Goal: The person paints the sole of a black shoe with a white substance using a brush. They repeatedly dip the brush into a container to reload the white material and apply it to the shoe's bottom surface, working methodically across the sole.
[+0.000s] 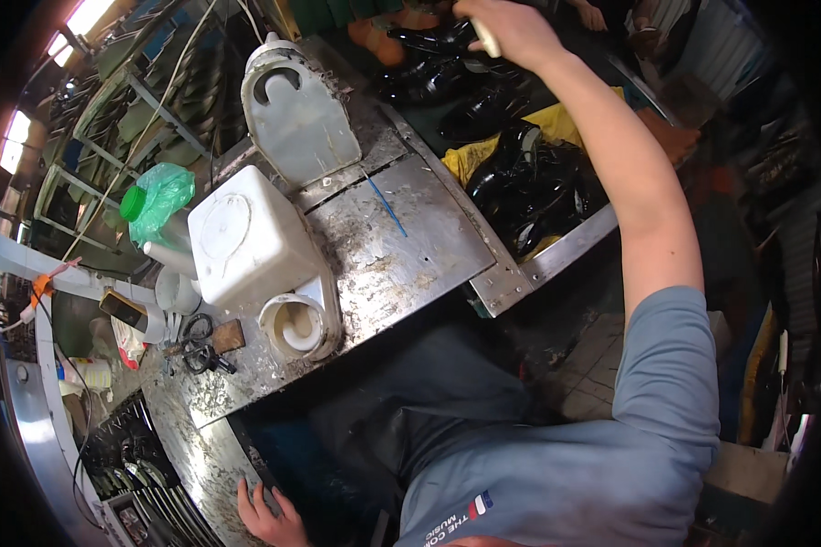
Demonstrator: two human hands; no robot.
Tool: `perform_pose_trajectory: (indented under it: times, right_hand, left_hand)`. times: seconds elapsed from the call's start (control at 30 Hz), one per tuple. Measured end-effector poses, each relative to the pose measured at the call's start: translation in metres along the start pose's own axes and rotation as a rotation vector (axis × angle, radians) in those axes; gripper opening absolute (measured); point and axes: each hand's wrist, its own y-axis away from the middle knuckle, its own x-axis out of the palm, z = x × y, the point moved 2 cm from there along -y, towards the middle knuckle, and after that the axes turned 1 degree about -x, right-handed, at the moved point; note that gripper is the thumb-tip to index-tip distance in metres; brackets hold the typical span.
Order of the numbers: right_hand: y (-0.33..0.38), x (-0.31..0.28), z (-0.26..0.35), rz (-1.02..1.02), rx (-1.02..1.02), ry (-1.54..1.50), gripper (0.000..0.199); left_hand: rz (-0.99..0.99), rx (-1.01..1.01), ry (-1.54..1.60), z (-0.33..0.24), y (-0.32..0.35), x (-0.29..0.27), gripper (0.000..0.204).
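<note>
My right arm reaches far out to the upper right. There my right hand is closed round a short cream-coloured piece like a handle; its other end is hidden, so I cannot tell its kind. Below and beside this hand lie several glossy black shoes, some on a yellow cloth. Near the lower edge my left hand rests by the rim of the worn metal table, its fingers apart and nothing in them.
On the table stand a white plastic container with a round cup of pale paste, a grey-white dispenser and a thin blue stick. Scissors, a green-capped bottle in a green bag and a phone are to the left.
</note>
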Motion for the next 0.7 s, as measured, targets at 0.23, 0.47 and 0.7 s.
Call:
perform_pose_trajectory:
  times: [0.23, 0.47, 0.7]
  right_hand:
    - [0.064, -0.11, 0.045, -0.745, -0.21, 0.026, 0.065]
    - [0.151, -0.097, 0.191, -0.609, -0.406, -0.466, 0.063]
    - [0.24, -0.033, 0.333, -0.295, -0.495, -0.833, 0.056]
  left_hand:
    - [-0.019, 0.062, 0.389, -0.066, -0.042, 0.015, 0.028]
    - [0.259, 0.008, 1.17, -0.186, -0.087, 0.011, 0.099]
    - [0.116, 0.069, 0.862, -0.189, -0.047, 0.009, 0.086]
